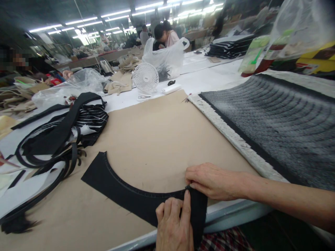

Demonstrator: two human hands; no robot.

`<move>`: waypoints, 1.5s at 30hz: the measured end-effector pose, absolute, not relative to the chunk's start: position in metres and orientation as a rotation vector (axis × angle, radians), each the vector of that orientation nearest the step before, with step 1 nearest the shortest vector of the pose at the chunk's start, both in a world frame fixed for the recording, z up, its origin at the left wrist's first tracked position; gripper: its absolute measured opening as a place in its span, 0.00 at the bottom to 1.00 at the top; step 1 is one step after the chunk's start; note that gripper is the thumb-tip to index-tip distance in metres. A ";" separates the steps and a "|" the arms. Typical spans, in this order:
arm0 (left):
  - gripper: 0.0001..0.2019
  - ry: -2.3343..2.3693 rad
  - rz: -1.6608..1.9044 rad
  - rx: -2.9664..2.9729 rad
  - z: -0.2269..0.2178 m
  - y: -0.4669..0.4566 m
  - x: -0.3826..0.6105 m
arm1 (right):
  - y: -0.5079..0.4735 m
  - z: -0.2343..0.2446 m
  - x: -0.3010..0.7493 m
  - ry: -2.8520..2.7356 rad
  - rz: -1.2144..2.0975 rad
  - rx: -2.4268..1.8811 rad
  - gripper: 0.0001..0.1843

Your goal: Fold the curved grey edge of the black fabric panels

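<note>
A black curved fabric piece [125, 195] lies on the brown sheet in front of me, its right end hanging over the table edge. A narrow notched, folded-looking edge runs along its inner curve. My left hand [174, 219] rests on the piece near its right end, index finger stretched toward the inner edge and the other fingers bent against the surface. Just beyond that fingertip, my right hand [206, 179] has its fingers closed in a pinch at the curved edge. The exact grip under the right fingers is partly hidden.
Brown sheet [151, 139] covers the worktop. Black strips and cut pieces [62, 129] are heaped at left. On the right lies a board with rows of dark curved pieces [274, 122]. Behind stand a white fan [145, 78], a plastic bag [164, 57] and bottles [253, 55]; people sit farther back.
</note>
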State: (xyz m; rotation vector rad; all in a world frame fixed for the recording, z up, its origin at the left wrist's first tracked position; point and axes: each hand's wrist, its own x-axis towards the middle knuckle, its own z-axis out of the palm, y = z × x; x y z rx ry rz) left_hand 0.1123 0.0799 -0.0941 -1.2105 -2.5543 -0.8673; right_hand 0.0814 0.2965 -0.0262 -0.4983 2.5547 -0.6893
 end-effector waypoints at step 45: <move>0.20 -2.450 -0.757 -1.129 -0.092 0.090 0.106 | 0.300 -0.010 0.078 2.389 -0.783 -0.431 0.11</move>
